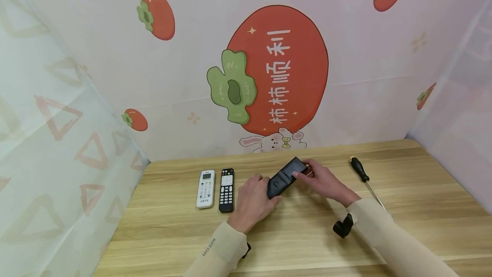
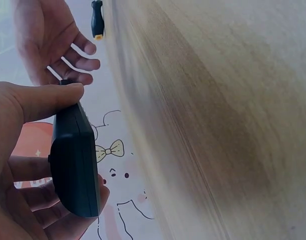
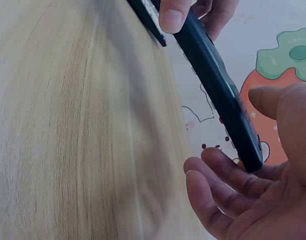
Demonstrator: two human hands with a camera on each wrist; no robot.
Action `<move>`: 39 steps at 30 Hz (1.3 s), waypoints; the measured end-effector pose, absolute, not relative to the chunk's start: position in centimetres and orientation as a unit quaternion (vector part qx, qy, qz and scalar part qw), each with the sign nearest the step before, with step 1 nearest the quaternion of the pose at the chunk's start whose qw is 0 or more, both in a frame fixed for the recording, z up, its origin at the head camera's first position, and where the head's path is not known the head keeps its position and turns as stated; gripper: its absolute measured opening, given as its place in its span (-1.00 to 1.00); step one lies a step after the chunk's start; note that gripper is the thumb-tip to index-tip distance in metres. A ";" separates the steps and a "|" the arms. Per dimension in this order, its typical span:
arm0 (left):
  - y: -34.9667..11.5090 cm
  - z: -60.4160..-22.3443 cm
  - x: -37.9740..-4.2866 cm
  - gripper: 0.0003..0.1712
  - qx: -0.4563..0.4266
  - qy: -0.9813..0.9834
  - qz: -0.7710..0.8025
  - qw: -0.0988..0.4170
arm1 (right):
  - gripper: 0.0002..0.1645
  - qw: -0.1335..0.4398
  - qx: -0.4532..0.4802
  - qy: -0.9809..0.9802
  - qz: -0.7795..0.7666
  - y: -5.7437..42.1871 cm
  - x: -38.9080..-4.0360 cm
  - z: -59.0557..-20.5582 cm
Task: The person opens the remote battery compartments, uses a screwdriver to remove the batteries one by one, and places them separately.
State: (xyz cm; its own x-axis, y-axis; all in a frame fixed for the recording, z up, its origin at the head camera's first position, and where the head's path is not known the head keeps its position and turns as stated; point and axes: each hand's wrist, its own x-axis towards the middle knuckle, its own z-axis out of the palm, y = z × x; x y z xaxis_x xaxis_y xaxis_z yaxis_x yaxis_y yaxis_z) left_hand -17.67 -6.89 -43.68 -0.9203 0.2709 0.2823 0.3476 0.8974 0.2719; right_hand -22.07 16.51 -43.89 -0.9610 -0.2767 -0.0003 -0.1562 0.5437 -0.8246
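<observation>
A black remote control is tilted above the table with its back turned up. My left hand grips its lower end, thumb on one side and fingers on the other, as the left wrist view also shows. At the remote's far end is my right hand. In the right wrist view, the right thumb stands apart from the remote, while the loosely bent fingers lie around its tip; whether they touch it I cannot tell. Small raised keys show along the remote's underside there, but its front face is mostly hidden.
On the left of the wooden table lie a white remote with a small screen and a black remote with white keys. A screwdriver with a black handle lies at the right, partly behind my right forearm. A printed cloth hangs behind.
</observation>
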 end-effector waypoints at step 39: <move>-7.2 -43.3 -17.4 -0.22 -0.180 -0.956 -0.223 0.059 | -0.56 0.066 -0.130 0.781 -0.608 17.0 -22.2 -43.9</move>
State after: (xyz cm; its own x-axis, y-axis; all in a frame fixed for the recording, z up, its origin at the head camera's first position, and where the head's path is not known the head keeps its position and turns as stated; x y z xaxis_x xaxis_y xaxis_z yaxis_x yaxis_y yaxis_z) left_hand -17.44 -7.20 -43.34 -0.9283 0.3180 0.1927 0.3704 0.8362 0.4045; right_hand -22.17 17.04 -43.95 -0.9575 -0.2834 0.0541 -0.1219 0.2274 -0.9661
